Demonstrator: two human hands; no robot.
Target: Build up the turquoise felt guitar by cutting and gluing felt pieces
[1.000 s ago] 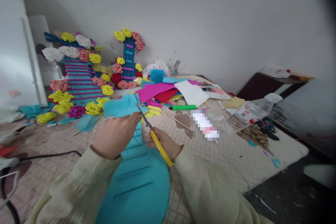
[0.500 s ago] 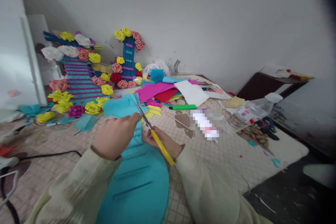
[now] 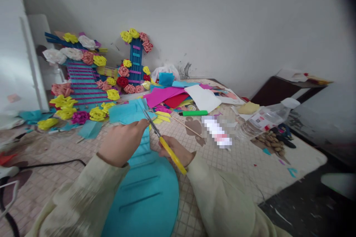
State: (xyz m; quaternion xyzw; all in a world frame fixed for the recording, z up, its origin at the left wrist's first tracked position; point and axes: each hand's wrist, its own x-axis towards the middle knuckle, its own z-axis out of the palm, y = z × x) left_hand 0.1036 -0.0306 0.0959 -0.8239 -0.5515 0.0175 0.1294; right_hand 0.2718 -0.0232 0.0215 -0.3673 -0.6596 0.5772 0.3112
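A large turquoise foam piece (image 3: 147, 192), rounded at the near end and narrow toward the far end, lies in front of me on the patterned table cover (image 3: 236, 155). My left hand (image 3: 122, 142) is closed on its narrow upper part, fingers pinching the edge. My right hand (image 3: 176, 152) is closed on yellow-handled scissors (image 3: 162, 141), whose blades point up and left into the turquoise foam beside my left fingertips.
Two blue stands covered in paper flowers (image 3: 83, 81) stand at the back left. Loose coloured sheets (image 3: 178, 96), a green marker (image 3: 194, 113), a thin stick (image 3: 186, 127), a plastic bottle (image 3: 267, 116) and a black cable (image 3: 50, 163) lie around. The table edge runs at the right.
The scissors and my right hand have shifted very slightly; my left hand keeps its hold on the foam. Otherwise nothing has moved.
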